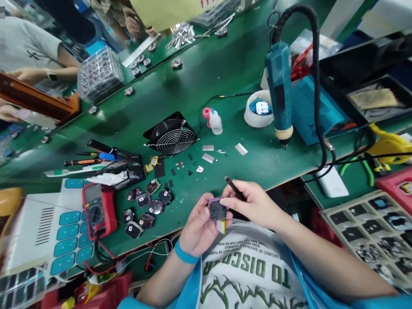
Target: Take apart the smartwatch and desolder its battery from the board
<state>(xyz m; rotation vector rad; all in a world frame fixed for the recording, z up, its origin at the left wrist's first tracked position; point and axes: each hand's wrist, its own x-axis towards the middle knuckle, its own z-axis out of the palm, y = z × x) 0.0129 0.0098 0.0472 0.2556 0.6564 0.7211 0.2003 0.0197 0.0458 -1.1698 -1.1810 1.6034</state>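
Observation:
Close to my body, my left hand [201,225] is closed around a small dark square device [218,209] with a purplish edge. A yellow and silver piece [220,226] hangs below the device. My right hand [249,201] holds a thin dark tool [234,188] pointing up and to the left, and its fingertips touch the device's upper edge. Several similar small devices [156,207] lie on the green table [180,189] to the left of my hands. Small loose parts and a white round sticker [200,169] lie beyond my hands.
A black fan [175,137], a white bottle [215,123] and a round white container [257,112] stand beyond. A teal electric screwdriver [280,90] hangs at right. A red multimeter [98,208] and tool box [128,171] are at left. People sit across the table.

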